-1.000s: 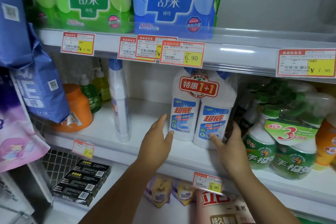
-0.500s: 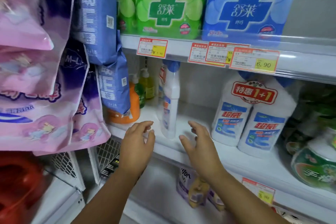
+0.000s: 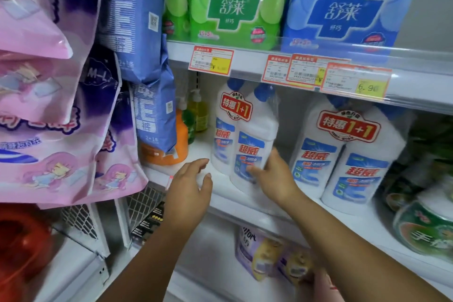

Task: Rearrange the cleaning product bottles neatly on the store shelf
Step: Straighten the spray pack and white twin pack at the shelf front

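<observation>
On the white middle shelf (image 3: 220,193) stands a shrink-wrapped twin-pack of white blue-capped cleaner bottles (image 3: 245,130) with a red "1+1" label, turned with both bottles facing out. My right hand (image 3: 274,176) grips its lower right side, thumb across the front label. My left hand (image 3: 188,184) hovers just left of the pack's base with relaxed fingers and holds nothing. To the right, a second identical twin-pack (image 3: 348,157) stands untouched.
An orange bottle (image 3: 171,152) and green and yellow pump bottles (image 3: 197,115) sit at the shelf's back left. Blue hanging packs (image 3: 152,115) and pink ones (image 3: 49,130) crowd the left. Green-labelled bottles (image 3: 424,228) stand at right. Price tags (image 3: 355,81) line the upper rail.
The left twin-pack, seen edge-on before, now faces front with both bottles showing. My right hand has moved onto it and taken hold; my left hand stays beside it.
</observation>
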`<action>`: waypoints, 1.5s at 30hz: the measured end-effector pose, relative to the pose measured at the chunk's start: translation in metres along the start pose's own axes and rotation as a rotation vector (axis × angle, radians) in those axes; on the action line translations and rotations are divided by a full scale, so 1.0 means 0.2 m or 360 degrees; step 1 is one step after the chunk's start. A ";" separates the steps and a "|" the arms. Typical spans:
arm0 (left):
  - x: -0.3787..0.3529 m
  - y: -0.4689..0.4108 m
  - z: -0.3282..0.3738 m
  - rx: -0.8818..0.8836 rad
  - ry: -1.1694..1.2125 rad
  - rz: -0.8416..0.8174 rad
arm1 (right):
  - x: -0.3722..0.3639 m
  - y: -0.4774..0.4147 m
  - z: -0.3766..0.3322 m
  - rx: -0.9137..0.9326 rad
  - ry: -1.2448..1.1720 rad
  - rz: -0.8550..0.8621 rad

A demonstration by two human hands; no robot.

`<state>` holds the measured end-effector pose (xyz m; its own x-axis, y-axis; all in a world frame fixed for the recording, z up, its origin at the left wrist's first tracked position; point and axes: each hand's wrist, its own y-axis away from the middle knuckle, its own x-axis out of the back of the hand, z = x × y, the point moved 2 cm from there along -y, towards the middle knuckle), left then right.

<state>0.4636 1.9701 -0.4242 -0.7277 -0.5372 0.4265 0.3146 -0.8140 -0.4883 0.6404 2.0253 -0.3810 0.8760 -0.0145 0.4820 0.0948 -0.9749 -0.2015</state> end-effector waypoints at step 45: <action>-0.69 0.16 0.60 0.0243 0.0543 -0.0692 | 0.79 0.52 0.49 -0.0116 0.0133 0.0445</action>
<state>0.6473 1.9927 -0.4074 -0.9575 -0.0646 0.2811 0.0084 -0.9804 -0.1969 0.8351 1.9432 -0.4092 0.8210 -0.3001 0.4858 -0.1817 -0.9438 -0.2760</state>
